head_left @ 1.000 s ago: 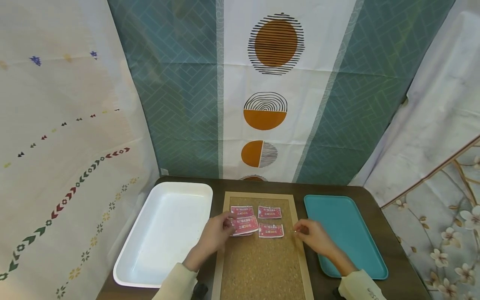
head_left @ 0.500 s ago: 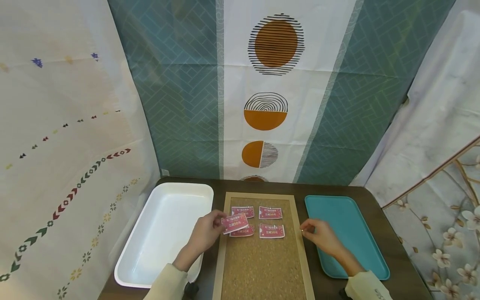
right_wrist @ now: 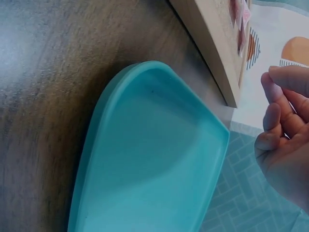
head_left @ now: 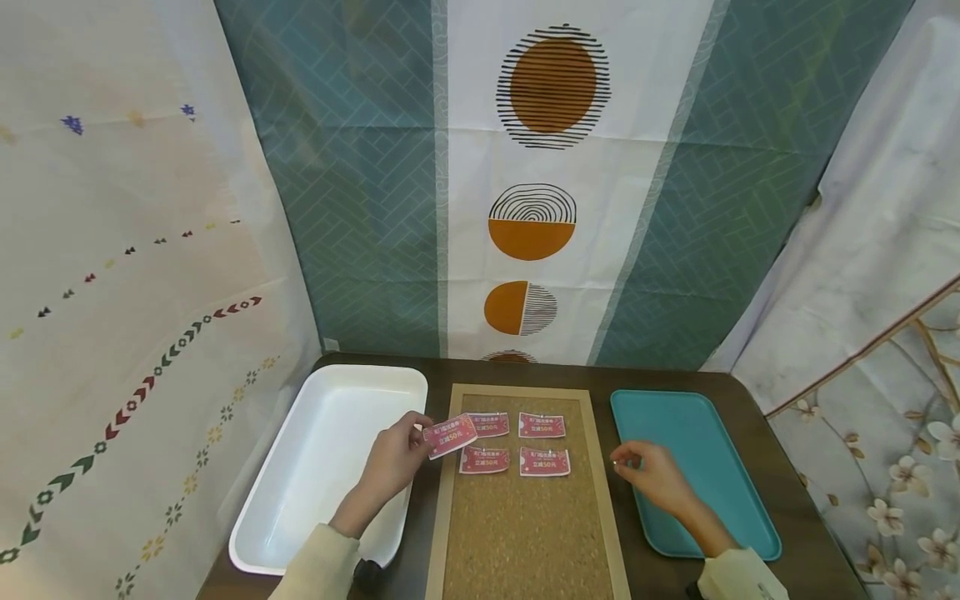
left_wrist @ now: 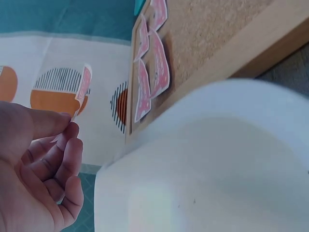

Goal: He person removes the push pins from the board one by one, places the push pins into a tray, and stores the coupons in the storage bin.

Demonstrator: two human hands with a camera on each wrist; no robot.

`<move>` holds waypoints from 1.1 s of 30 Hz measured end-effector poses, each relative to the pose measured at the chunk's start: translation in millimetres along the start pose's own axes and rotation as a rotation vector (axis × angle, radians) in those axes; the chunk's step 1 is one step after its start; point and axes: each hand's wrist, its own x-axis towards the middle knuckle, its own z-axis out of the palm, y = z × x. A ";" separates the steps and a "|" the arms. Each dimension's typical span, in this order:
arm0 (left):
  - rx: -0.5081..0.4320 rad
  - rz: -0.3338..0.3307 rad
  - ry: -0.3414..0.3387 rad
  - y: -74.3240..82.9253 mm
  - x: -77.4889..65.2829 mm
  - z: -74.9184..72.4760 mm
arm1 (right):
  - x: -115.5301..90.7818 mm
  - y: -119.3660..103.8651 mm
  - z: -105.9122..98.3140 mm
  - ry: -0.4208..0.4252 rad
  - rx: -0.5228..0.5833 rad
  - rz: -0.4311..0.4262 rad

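Observation:
My left hand (head_left: 395, 458) pinches a pink paper coupon (head_left: 450, 435) between thumb and fingertips, over the right side of the white tray. The held coupon reaches over the corkboard's left frame and partly covers the upper left coupon (head_left: 491, 424). More pink coupons, the upper right (head_left: 542, 426), lower left (head_left: 483, 460) and lower right (head_left: 545, 462), lie on the corkboard (head_left: 532, 533) in two rows. My right hand (head_left: 654, 477) is at the left side of the teal tray, thumb and index fingertips together around a tiny pale pin-like thing, too small to make out clearly.
A deep white tray (head_left: 330, 467) stands left of the board, and a shallow teal tray (head_left: 701, 450) stands to the right. All are on a dark wooden table (head_left: 795, 533). Patterned cloths (head_left: 367, 208) hang behind and at both sides.
My left hand has carried the pinched coupon left and slightly up from the lower left coupon, uncovering that one. My right hand has shifted a little to the right, fingertips still together.

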 end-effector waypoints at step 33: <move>0.086 -0.174 0.022 -45.6 -10.7 -38.9 | -9.2 27.3 -9.1 0.070 -0.050 -0.001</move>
